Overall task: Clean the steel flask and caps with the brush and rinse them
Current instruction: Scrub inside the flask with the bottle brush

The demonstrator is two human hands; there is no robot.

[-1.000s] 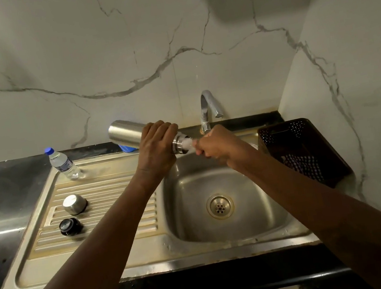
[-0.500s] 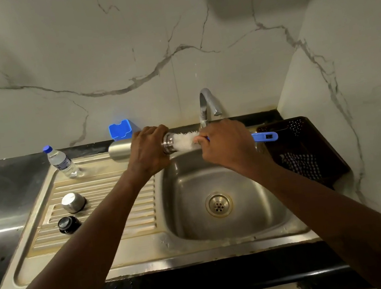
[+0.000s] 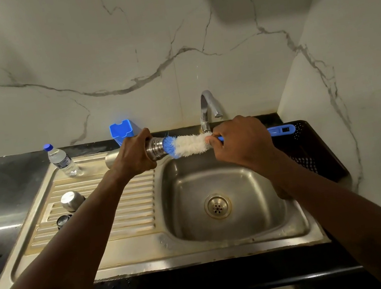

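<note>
My left hand (image 3: 135, 156) grips the steel flask (image 3: 155, 147), held sideways above the sink's back left corner with its threaded mouth pointing right. My right hand (image 3: 241, 143) grips the blue handle of the bottle brush (image 3: 190, 144). The white and blue bristles are almost wholly out of the mouth, only the blue tip at the opening. A steel cap (image 3: 71, 200) and a black inner cap (image 3: 64, 221) lie on the drainboard at the left.
The sink basin (image 3: 253, 184) lies under both hands, the tap (image 3: 206, 109) behind them. A small water bottle (image 3: 61, 161) stands at the drainboard's back left, a blue holder (image 3: 121, 130) by the wall, and a dark perforated basket (image 3: 315, 149) right of the sink.
My right hand has drawn the brush rightward out of the flask, baring the bristles. The flask has dropped from a raised tilt to level, uncovering the blue holder.
</note>
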